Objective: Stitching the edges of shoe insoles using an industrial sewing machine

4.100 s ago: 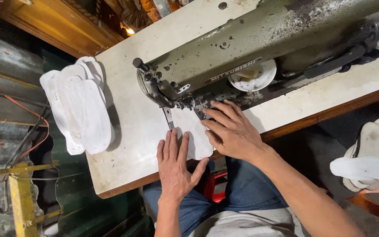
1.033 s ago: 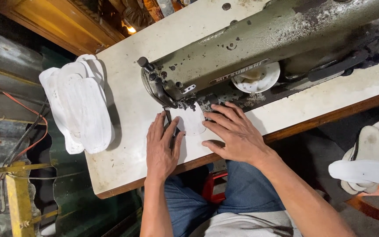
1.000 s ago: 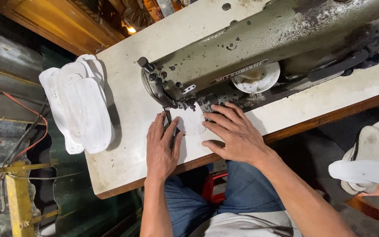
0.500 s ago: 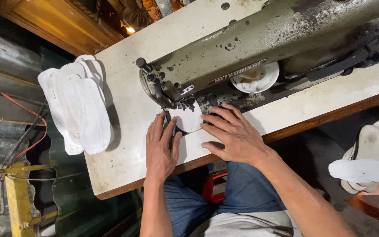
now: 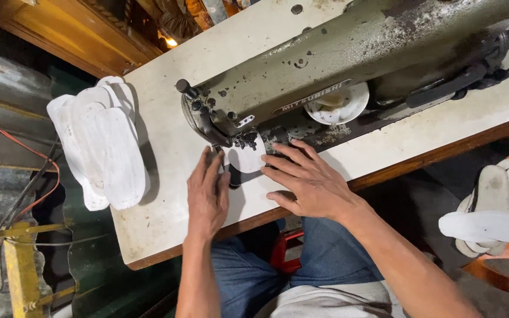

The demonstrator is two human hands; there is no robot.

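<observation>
both hands are flat on the white table [image 5: 166, 159], right at the needle end of the old green sewing machine [image 5: 349, 59] that runs across the top of the frame. the left hand [image 5: 207, 197] lies palm down, fingers pressed close together and pointing up toward the presser foot, resting on the left edge of a white insole piece [image 5: 247, 160]. the right hand [image 5: 304, 182] is spread wide, fingertips on the right edge of that same piece, thumb tucked lower. the insole piece sits in the middle of the frame, between the two hands and partly under the machine head, so only its rounded end shows.

over at the left edge of the table there's a stack of white insoles [image 5: 98, 147] fanned out and hanging past the rim. a small white bowl [image 5: 337, 106] sits under the machine arm. at the far right, off the table, more insoles [image 5: 490, 221] are piled on something orange. blue jeans [image 5: 325, 265] show at the bottom.
</observation>
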